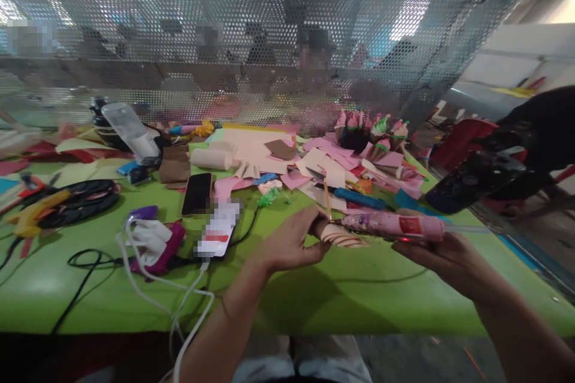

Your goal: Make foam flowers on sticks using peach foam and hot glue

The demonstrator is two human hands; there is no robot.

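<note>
My left hand [291,240] is closed around a small cream piece with brown spiral stripes [345,237], its narrow part pointing right. A thin stick [327,194] rises beside my fingertips; whether it is joined to the striped piece I cannot tell. My right hand [453,263] grips a pink hot glue gun [381,224], with a clear glue stick [467,229] coming out of its back end. The gun's nozzle touches or nearly touches the striped piece. A small red light glows on its underside. My right fingers are partly hidden beneath the gun.
Pink and cream paper sheets [327,164] cover the back of the green table [287,305]. A blue cutter [359,198], two phones, a purple power strip [164,248] with white cables, and a yellow glue gun [38,215] lie about. Small paper-wrapped pieces [381,125] stand at the back right.
</note>
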